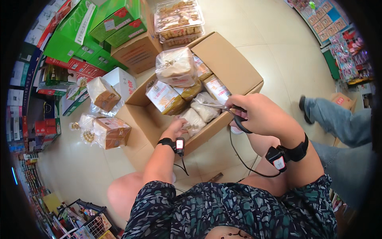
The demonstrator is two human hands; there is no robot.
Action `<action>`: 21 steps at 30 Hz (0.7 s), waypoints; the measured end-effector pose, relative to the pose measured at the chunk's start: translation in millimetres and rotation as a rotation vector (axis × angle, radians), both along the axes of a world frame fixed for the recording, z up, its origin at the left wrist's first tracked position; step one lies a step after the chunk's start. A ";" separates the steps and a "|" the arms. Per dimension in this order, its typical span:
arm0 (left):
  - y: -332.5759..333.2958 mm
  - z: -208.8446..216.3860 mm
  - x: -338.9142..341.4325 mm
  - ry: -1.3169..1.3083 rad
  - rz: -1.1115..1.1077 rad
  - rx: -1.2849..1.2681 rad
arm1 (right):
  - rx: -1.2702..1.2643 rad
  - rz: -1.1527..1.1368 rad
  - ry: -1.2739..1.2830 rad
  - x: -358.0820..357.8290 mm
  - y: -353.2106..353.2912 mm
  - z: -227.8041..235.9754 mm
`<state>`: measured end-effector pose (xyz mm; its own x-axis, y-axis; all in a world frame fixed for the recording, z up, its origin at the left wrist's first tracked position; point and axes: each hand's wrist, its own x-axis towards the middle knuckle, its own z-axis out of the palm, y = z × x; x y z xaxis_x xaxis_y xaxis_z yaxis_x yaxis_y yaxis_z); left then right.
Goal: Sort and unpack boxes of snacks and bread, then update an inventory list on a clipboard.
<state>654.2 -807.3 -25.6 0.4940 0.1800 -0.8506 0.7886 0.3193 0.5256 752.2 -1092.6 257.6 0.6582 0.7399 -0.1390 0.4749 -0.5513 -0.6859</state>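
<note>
My right hand is closed round the dark handles of a pair of scissors, whose metal blades point left over an open cardboard box. Inside that box, my left hand grips the near left end of a white plastic-wrapped packet. A second white packet lies against it, just below the blades. Farther back sit brown-and-white bagged packages. A loaf-like block in clear plastic rests on top at the far side.
Two bagged loaves stand left of the box. Green cartons are stacked at the back left, beside clear tubs of snacks. A person's jeans-clad leg is at the right. A black wire basket stands lower left.
</note>
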 end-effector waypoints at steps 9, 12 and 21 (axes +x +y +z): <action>89.6 -35.1 44.3 -0.367 0.446 1.109 | -0.093 -0.005 0.057 -2.7 9.4 1.0; 150.4 -16.2 66.7 -0.303 0.057 0.990 | -0.060 0.056 0.041 -3.5 15.2 1.7; 110.0 57.7 91.4 -0.087 -0.389 0.548 | -0.096 0.098 -0.042 -2.9 20.0 4.5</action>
